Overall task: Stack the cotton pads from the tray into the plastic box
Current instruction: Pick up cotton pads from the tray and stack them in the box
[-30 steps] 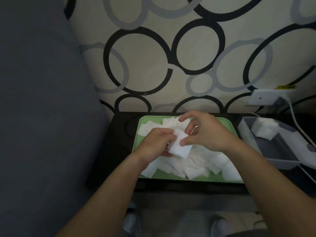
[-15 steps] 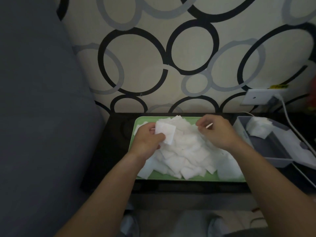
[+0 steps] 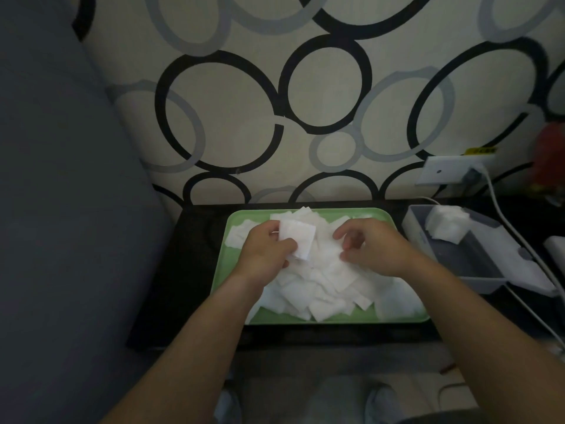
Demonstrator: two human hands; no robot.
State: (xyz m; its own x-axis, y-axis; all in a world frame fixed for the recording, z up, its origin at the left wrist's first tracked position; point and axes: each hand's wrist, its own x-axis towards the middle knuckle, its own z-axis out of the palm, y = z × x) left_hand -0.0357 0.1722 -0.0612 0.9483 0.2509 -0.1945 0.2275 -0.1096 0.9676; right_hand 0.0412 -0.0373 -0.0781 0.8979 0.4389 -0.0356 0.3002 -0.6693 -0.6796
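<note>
Dim, underexposed, flat indoor light, no clear source. White cotton pads (image 3: 321, 280) on tray (image 3: 382, 217) brightest, slightly washed out. Dark surface (image 3: 195, 270) around tray loses detail. Wide-angle bending at frame edges; red object (image 3: 550, 160) right of tray blurred.

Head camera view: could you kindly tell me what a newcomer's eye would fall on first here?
A heap of white cotton pads fills the green tray at centre, with the left hand pinching a square pad above it. To the right, a grey plastic box holds a small stack of pads at its far end; bold ringed wallpaper looms behind.
</note>
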